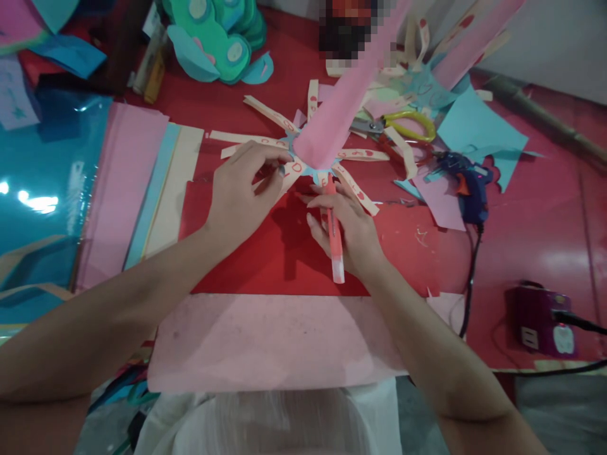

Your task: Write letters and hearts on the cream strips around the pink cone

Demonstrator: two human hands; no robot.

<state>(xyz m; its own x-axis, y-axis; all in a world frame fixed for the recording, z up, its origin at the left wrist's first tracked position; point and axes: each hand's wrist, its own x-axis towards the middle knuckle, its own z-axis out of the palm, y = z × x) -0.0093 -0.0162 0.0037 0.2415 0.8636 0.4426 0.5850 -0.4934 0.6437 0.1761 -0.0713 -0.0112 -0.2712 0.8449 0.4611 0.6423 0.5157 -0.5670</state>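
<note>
A pink paper tube (332, 117) rises at a slant from a light-blue paper base, with cream paper strips (246, 138) spreading out around it. Red letters and hearts mark several of the strips. My left hand (237, 193) is closed at the left of the base, finger and thumb pinching a lettered paper strip (294, 168). In my right hand (353, 230) is a red marker (334, 243), its pale end pointing toward me and its upper end close to a strip below the tube. Whether the marker's tip touches the strip cannot be made out.
Red paper (265, 253) lies under my hands, over a pink sheet (284, 338). To the right are yellow-handled scissors (410, 125), a blue glue gun (474, 189) with its cord and a purple power box (543, 319). Green paper cutouts (232, 50) and stacked coloured sheets (123, 189) stand left.
</note>
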